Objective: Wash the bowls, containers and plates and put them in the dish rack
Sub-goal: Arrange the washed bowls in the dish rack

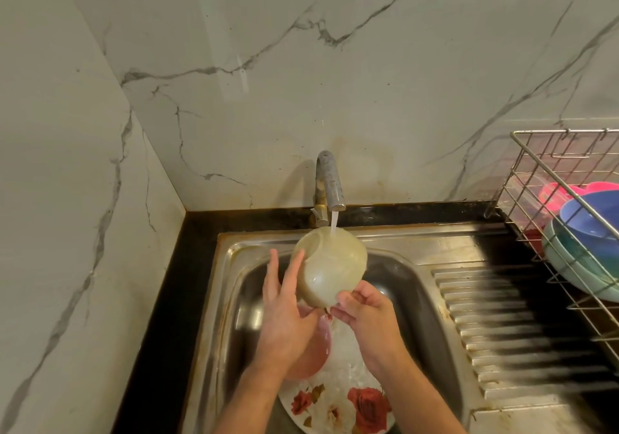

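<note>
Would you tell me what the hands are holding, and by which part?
A pale bowl: left hand flat against its side, right hand pinching its lower rim.

Bowl (330, 266) under tap (330, 182), over sink (418, 286) (rack (542, 179) right).

The translucent cream plastic bowl (330, 266) looks wet and glossy, the stainless-steel sink (395, 242) brushed and stained, the veined marble wall (301, 65) polished.

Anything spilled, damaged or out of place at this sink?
Nothing spilled or broken. Only wear: rusty-brown staining along the sink rim's back and left edges and a yellowish stain on the wall behind the tap.
</note>
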